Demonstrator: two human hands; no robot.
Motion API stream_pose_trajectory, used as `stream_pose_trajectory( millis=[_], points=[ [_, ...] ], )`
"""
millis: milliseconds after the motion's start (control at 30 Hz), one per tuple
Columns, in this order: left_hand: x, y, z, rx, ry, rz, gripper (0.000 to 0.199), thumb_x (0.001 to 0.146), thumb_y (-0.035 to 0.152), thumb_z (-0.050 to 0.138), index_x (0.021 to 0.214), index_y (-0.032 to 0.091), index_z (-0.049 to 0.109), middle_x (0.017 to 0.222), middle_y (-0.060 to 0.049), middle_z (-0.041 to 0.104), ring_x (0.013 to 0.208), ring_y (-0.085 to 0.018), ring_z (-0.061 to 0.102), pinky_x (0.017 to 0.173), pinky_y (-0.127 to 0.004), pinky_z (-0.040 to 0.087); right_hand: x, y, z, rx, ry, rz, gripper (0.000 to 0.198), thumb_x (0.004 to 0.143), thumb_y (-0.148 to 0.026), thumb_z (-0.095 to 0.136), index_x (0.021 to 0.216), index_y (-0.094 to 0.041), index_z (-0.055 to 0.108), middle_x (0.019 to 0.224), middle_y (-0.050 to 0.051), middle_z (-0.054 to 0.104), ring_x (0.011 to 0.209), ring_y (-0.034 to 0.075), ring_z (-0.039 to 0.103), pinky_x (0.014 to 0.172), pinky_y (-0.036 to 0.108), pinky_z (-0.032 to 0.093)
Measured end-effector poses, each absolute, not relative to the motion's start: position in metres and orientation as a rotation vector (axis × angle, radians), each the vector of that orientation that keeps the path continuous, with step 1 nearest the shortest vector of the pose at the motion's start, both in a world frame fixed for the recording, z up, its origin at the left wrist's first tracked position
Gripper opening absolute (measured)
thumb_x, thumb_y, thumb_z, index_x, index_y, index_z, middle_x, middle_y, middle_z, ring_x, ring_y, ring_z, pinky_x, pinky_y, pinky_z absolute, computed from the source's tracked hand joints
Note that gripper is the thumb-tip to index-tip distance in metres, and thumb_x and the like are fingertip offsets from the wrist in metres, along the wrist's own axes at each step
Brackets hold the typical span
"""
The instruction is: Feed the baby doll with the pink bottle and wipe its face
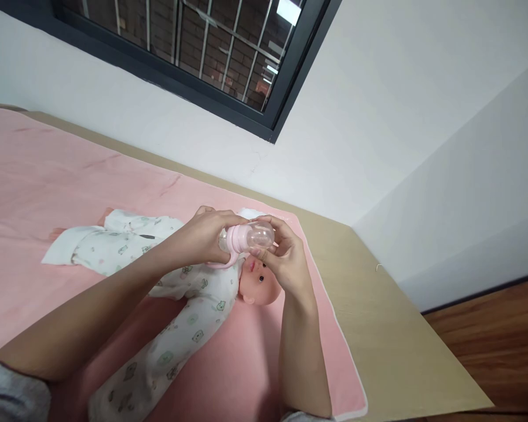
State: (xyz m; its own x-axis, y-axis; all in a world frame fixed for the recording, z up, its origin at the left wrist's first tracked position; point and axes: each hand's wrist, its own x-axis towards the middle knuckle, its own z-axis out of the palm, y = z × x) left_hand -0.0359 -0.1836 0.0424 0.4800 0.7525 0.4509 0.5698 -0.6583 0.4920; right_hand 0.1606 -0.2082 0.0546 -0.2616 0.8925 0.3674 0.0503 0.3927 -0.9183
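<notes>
A baby bottle point(238, 239) with a pink collar, pink handle and clear dome cap lies sideways in the air above a baby doll point(261, 284). My left hand point(209, 234) is wrapped round the bottle's body and handle. Fingers and thumb of my right hand point(286, 249) close on the clear cap point(260, 234) at its other end. Beneath them the doll lies on its back in a white printed outfit point(193, 293), its head toward the right. My hands and the bottle hide part of its face and chest.
The doll rests on a pink blanket point(39, 170) with a white edge, spread over a beige tabletop point(356, 293). White walls point(405, 117) meet behind it, with a dark-framed barred window point(176, 70) above. Wood-grain panelling point(501, 334) stands at the right.
</notes>
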Motion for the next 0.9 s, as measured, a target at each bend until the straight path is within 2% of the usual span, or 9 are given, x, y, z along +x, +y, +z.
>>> stream_pose_trajectory(
  millis=[233,367,500,633,767,900],
  points=[
    [-0.032,-0.183,0.043,2.406,1.218,0.944,0.048,0.065,0.018,0.053,0.109,0.028,0.069,0.092,0.004,0.072,0.087,-0.021,0.063,0.094,-0.039,0.034,0.158,-0.206,0.053,-0.850,-1.616,0.979,0.049,0.070,-0.040,0.083,0.113,-0.026,0.062,0.124,0.005,0.064,0.115,0.021,0.061,0.092,0.036,0.056],
    [-0.035,-0.179,0.045,2.327,1.352,0.961,0.056,0.060,0.017,0.055,0.113,0.028,0.068,0.097,0.003,0.073,0.087,-0.022,0.063,0.090,-0.037,0.039,0.171,-0.199,0.053,-0.865,-1.532,0.767,0.051,0.073,-0.040,0.080,0.118,-0.027,0.060,0.129,0.007,0.061,0.118,0.022,0.060,0.099,0.040,0.053],
    [-0.042,-0.174,0.045,2.232,1.394,0.973,0.057,0.060,0.019,0.056,0.115,0.027,0.067,0.103,0.003,0.073,0.089,-0.024,0.064,0.081,-0.031,0.044,0.206,-0.170,0.042,-1.015,-1.405,0.543,0.058,0.075,-0.039,0.076,0.128,-0.027,0.056,0.135,0.009,0.057,0.118,0.022,0.059,0.100,0.041,0.052],
    [-0.051,-0.166,0.042,2.147,1.403,1.037,0.057,0.059,0.021,0.057,0.115,0.030,0.067,0.104,0.005,0.073,0.091,-0.023,0.066,0.070,-0.026,0.046,0.254,-0.122,-0.001,-1.328,-1.274,0.368,0.062,0.075,-0.033,0.068,0.134,-0.022,0.055,0.147,0.014,0.042,0.122,0.025,0.057,0.101,0.041,0.050],
    [-0.059,-0.158,0.041,2.094,1.521,1.094,0.060,0.062,0.024,0.060,0.122,0.030,0.063,0.107,0.004,0.073,0.094,-0.025,0.066,0.070,-0.027,0.046,0.287,-0.090,-0.060,-1.713,-1.213,0.277,0.073,0.073,-0.024,0.062,0.144,-0.013,0.046,0.140,0.020,0.050,0.126,0.030,0.054,0.109,0.045,0.042],
    [-0.068,-0.150,0.041,2.089,1.621,1.185,0.057,0.068,0.036,0.069,0.123,0.026,0.060,0.114,-0.001,0.071,0.098,-0.026,0.065,0.078,-0.030,0.046,0.297,-0.083,-0.102,-1.881,-1.221,0.291,0.070,0.077,-0.022,0.053,0.146,-0.011,0.042,0.139,0.020,0.052,0.127,0.030,0.055,0.107,0.042,0.043]
  ],
)
